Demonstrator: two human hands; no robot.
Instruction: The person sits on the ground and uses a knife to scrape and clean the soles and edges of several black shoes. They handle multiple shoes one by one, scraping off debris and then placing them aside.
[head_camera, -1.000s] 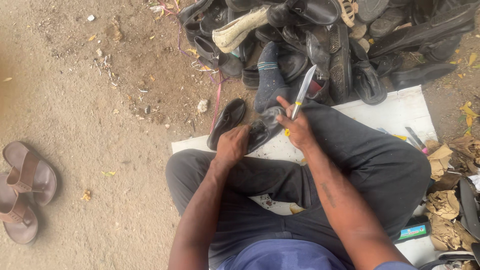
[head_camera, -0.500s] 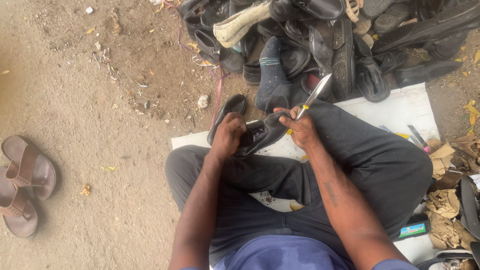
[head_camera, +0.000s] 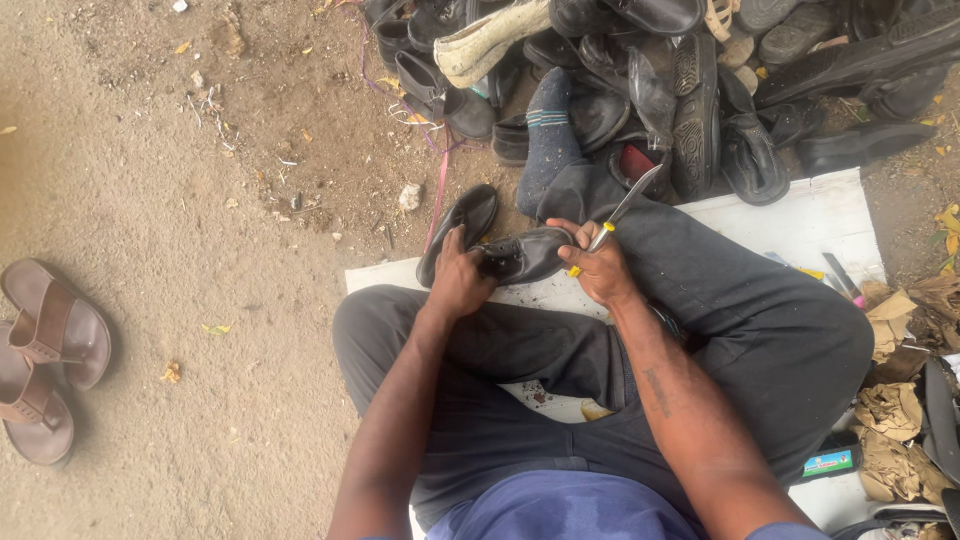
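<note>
Only the head view here, looking straight down at someone sitting cross-legged on a white board (head_camera: 800, 215) laid on bare dirt. The black shoe (head_camera: 522, 256) is the thing to orient by: it sits just past the knees, lying on its side, long axis running roughly left to right and tipped up a little toward the right; I can't tell toe from heel. The left hand (head_camera: 455, 285) is clamped around the shoe's left end, looks like it's pinning it so it can't twist. The right hand (head_camera: 600, 270) is closed tight on a yellow-handled knife (head_camera: 622, 212) at the shoe's right end, blade angled up and away from the shoe toward the far right, probably kept clear of the other fingers. A second black shoe (head_camera: 462, 225) lies touching the first on its far-left side. Beyond the shoe is a big pile of dark footwear (head_camera: 690, 90). Well to the shoe's left, two brown sandals (head_camera: 50, 350) sit on the dirt.
</note>
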